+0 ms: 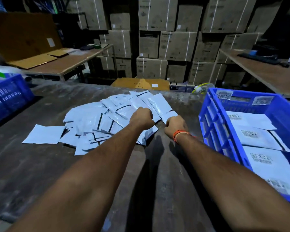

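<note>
Three-ish labelled packets [251,122] in the blue crate [213,129] so far, most of the mailer pile [90,118] left on the counter [40,164]. Head cam: left grip [141,117] curled into the mailer pile, right grip [175,125] pinching one mailer [170,115] at its right edge. Early days imo.

Blue crate [214,131] right, open tabletop [32,164] left, mailers [94,118] ahead

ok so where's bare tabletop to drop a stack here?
Bare tabletop near-left, between the mailers and left crate, and along the near edge. Crowded: mid-table, where left hand and right hand grip mailers; right crate holds labelled packets.
</note>
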### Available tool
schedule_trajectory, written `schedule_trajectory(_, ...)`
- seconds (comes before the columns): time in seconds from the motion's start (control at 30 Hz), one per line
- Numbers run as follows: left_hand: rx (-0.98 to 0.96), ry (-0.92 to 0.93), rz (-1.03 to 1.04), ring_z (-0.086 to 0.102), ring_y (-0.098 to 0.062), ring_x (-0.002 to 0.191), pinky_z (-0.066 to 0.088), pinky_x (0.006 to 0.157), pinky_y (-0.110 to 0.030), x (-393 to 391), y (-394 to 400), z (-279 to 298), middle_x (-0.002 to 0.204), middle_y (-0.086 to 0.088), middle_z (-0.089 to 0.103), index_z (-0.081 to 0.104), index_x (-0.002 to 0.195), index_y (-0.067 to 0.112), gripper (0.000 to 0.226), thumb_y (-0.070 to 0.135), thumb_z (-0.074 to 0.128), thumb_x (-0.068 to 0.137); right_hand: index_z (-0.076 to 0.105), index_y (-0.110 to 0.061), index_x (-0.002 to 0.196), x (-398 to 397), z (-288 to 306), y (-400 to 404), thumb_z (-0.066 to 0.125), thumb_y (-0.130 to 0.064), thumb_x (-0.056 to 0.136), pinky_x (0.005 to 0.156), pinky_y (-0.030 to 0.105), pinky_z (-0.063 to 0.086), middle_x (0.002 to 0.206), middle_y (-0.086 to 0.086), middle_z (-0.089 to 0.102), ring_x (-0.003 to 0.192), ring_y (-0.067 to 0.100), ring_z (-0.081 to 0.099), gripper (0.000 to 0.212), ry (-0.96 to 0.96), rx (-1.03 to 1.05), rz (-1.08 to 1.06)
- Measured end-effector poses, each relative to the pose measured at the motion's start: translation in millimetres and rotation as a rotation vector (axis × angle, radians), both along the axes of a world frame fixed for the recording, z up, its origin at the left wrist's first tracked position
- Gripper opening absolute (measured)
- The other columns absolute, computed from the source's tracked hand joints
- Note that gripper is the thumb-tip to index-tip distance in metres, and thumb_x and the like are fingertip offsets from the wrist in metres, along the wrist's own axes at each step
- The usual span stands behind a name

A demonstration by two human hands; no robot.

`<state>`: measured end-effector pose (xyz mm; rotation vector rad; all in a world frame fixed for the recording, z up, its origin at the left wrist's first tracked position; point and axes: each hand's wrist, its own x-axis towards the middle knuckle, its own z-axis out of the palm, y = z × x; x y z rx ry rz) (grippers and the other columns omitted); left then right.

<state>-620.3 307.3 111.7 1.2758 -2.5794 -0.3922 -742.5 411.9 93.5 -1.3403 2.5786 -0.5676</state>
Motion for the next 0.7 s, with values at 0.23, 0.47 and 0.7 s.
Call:
schedule_trajectory(0.23, 0.046, -0.023, -0.010, 0.060, -0.024, 0.111, 0.051, 0.092, -0.034, -53.0, -53.0, -35.0, 0.126, -0.008, 0.052, 0.069, 0.116, 0.022, 0.032, 0.026, 0.071, 0.084, 0.059, -0.022, 0.129, -58.5, -39.5, -62.1, 0.065, -0.033, 0.082, 0.103, 0.039, 0.042, 0.140, 0.015, 0.039, 0.127, 0.036, 0.039, 0.048, 0.007, 0.010, -0.023)
schedule_trajectory(0.47, 0.083, -0.024, 0.017, 0.059, -0.024, 0.113, 0.051, 0.095, -0.035, -74.7, -74.7, -63.7, 0.127, -0.008, 0.052, 0.070, 0.116, 0.021, 0.036, 0.026, 0.070, 0.081, 0.038, -0.028, 0.142, -86.6, -72.4, -103.3, 0.071, -0.047, 0.078, 0.103, 0.053, 0.036, 0.152, 0.015, 0.021, 0.137, 0.038, 0.023, 0.074, 0.030, 0.094, 0.030)
schedule_trajectory(0.7, 0.117, -0.042, -0.009, 0.056, -0.026, 0.120, 0.049, 0.101, -0.038, -68.0, -72.5, -79.6, 0.137, -0.008, 0.047, 0.069, 0.122, 0.020, 0.040, 0.031, 0.070, 0.084, 0.039, -0.028, 0.138, -90.5, -96.2, -110.6, 0.063, -0.043, 0.089, 0.100, 0.052, 0.038, 0.142, 0.016, 0.036, 0.128, 0.039, 0.038, 0.056, 0.002, 0.124, -0.088)
